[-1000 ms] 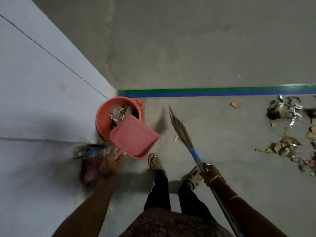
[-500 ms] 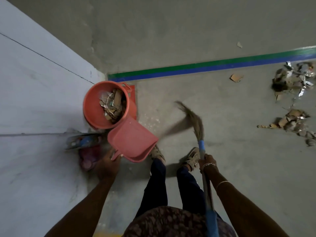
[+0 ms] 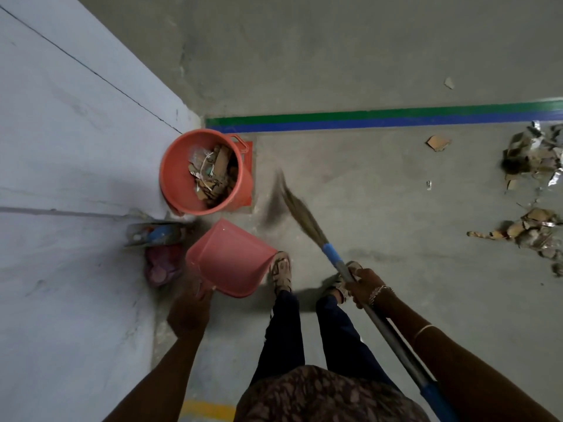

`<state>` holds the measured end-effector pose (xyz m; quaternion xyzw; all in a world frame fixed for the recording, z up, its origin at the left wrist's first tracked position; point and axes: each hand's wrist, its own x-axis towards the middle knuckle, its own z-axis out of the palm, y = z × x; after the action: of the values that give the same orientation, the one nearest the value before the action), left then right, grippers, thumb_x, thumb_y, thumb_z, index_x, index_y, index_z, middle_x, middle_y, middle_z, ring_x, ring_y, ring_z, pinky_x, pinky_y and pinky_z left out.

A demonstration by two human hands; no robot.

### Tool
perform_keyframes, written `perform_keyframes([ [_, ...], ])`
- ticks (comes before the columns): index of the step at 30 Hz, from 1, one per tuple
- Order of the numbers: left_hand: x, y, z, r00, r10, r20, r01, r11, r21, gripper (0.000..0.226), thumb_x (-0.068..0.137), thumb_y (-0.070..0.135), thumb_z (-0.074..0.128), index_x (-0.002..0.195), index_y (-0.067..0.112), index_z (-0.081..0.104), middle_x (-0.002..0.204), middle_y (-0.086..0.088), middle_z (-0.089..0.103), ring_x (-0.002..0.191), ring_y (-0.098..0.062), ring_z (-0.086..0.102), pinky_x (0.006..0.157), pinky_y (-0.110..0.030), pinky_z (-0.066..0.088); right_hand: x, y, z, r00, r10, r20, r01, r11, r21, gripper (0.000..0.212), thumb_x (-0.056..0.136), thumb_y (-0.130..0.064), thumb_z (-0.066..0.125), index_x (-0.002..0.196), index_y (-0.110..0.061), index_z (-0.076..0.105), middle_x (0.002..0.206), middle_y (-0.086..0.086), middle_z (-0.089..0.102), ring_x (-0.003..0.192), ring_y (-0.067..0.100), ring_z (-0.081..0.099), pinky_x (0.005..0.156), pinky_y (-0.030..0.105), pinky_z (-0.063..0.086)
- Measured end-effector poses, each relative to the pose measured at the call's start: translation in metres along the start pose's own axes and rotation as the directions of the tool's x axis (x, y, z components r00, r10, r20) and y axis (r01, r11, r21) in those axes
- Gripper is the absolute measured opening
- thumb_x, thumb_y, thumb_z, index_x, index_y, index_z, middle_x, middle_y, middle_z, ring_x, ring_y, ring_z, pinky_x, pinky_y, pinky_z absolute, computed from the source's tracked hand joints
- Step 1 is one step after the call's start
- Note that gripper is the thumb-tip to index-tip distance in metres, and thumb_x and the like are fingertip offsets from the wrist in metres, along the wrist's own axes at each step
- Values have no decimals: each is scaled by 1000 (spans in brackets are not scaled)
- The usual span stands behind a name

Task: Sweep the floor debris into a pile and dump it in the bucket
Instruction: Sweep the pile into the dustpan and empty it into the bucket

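Debris, torn cardboard and foil scraps: loose clusters on the concrete, well right of the round orange plastic bucket, not yet piled.

Dumped scraps: inside the bucket, partly filling it.

Flat pink plastic dustpan: just in front of the bucket, apparently empty. The left hand holds its handle, fingers blurred; I judge it is kept ready for another load.

Grass broom with blue-banded metal shaft: right of the bucket, bristles angled at the floor. The right hand is wrapped round the shaft.

Green-and-blue floor stripe: runs rightward from behind the bucket.

Pale wall: left of the bucket, with a pink bag at its foot.

Lone cardboard scrap: between bucket and debris. I see nothing else in the way.
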<state>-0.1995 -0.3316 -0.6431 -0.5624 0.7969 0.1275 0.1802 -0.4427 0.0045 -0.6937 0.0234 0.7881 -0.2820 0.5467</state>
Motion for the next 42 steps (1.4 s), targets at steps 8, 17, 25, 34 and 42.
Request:
perform_keyframes([
  [8,10,25,-9,991,83,104,-68,987,-143,43,95,56,52,117,22,67,105,-4,71,98,-30,67,82,-38,51,51,-28,50,998,65,-8,-65,998,9,36,85,-32,72,114,-13,62,88,9,70,65,22,68,58,28,58],
  [17,52,73,-42,906,402,133,-368,903,-221,50,90,43,71,137,31,60,119,-3,72,109,-34,66,76,-32,44,99,58,-12,877,362,-318,-177,856,487,37,71,-33,79,91,-8,61,74,19,67,68,40,69,69,59,59],
  [25,122,108,-34,826,543,151,-517,836,-181,68,80,76,57,142,52,40,121,6,71,109,-29,67,82,-45,57,-12,-1,-52,830,421,-365,-145,796,587,36,83,0,72,110,5,49,78,21,61,50,25,58,46,30,51],
  [34,121,190,-50,774,614,154,-605,789,-106,60,81,72,63,136,53,51,119,-6,71,101,-39,68,78,-44,57,-22,-9,-80,872,285,-398,-141,925,353,32,83,-8,61,113,-20,60,90,14,68,63,33,70,49,36,57],
  [42,93,300,-34,733,641,226,-629,766,-131,52,82,64,70,131,51,58,132,5,66,118,-29,64,86,-35,48,76,81,-120,882,372,-290,-217,865,452,36,70,-29,66,105,-21,64,96,4,67,84,26,70,75,42,61],
])
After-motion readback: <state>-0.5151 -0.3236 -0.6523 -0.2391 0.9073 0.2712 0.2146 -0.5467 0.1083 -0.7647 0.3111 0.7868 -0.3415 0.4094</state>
